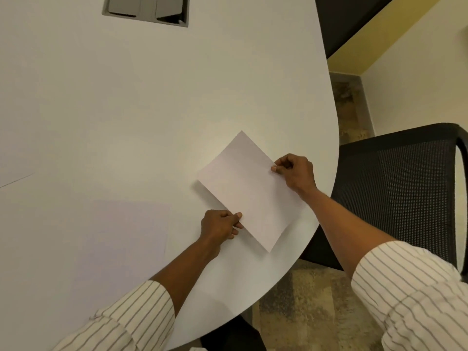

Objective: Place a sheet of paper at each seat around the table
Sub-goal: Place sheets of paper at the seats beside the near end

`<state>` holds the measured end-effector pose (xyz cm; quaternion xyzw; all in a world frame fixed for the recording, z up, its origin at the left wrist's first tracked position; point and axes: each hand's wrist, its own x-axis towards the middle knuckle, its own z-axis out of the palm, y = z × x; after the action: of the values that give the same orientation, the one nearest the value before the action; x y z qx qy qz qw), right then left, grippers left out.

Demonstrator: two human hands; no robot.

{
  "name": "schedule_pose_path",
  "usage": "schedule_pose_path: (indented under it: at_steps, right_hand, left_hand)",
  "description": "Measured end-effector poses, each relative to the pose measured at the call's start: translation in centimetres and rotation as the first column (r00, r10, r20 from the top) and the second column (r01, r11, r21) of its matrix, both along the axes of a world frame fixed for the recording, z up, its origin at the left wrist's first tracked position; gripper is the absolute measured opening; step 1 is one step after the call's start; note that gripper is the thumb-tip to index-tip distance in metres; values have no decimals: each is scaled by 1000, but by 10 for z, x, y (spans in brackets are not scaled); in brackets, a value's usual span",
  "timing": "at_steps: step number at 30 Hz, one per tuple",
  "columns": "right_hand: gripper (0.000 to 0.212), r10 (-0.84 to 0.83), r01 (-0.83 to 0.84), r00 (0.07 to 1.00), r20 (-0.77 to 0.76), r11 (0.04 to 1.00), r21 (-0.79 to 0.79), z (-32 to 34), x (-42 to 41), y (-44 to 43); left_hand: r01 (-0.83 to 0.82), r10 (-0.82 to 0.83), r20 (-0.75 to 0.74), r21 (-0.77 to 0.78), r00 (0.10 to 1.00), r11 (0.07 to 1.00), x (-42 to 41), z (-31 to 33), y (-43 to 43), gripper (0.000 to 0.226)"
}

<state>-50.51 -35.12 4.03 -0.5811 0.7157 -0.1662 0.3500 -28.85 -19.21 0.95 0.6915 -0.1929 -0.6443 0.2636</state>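
Observation:
A white sheet of paper (249, 191) lies turned at an angle near the right edge of the white table (152, 110), in front of a black mesh chair (405, 188). My left hand (220, 225) pinches the sheet's near-left edge. My right hand (295, 172) pinches its far-right edge. Whether the sheet rests flat or hovers just above the tabletop I cannot tell. A second sheet (124, 239) lies flat on the table to the left. The corner of a third sheet (12, 171) shows at the left border.
A grey cable hatch (147, 10) is set into the tabletop at the far side. The table's curved edge runs down the right. Beyond it are patterned carpet (311, 307), a cream wall (410, 92) and part of another dark chair (339, 21).

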Motion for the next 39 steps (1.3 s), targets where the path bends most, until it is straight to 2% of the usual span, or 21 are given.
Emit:
schedule_pose_path:
  at_steps: [8,18,28,39]
  right_hand:
    - [16,126,-127,987,-105,992,-5,-19,-39,-75]
    - [17,265,-262,946,-188,964,43,-46,-46,-117]
    - [16,258,-255,946,-195,966,38,-70,-43,-119]
    - [26,268,-271,938,-219,962,18,-80,-45,-128]
  left_hand:
    - [-63,62,8,44,998,997,-60,-13,-47,26]
    - [-91,84,60,112,995,990,-99,-28,-73,28]
    - [-169,155,95,172,983,970,-110,-33,-77,20]
    - [-135,102,174,190,979,973,-114,-44,-84,29]
